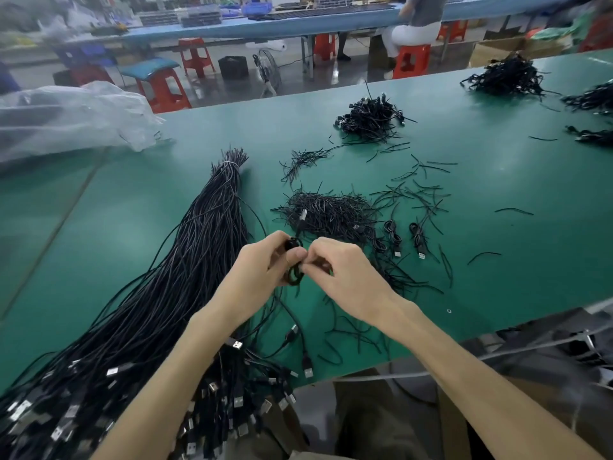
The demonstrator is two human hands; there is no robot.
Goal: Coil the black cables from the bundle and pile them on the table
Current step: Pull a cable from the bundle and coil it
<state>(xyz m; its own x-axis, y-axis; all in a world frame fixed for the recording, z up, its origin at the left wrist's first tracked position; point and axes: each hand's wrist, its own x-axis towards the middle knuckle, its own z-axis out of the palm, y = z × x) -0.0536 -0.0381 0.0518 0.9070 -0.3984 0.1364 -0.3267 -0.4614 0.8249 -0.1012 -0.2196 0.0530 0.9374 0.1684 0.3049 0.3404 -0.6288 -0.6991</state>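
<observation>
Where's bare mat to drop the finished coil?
Bare table right of the hands, beyond the coiled cables; another patch between the bundle and plastic bag. Crowded ahead: the tie pile.

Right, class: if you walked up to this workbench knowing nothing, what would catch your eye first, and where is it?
First, the two bare hands, left hand and right hand, pinching a small coiled black cable above the green table. Then the long thick bundle of black USB cables running diagonally on the left. Beyond the hands lies a heap of short black twist ties.
</observation>
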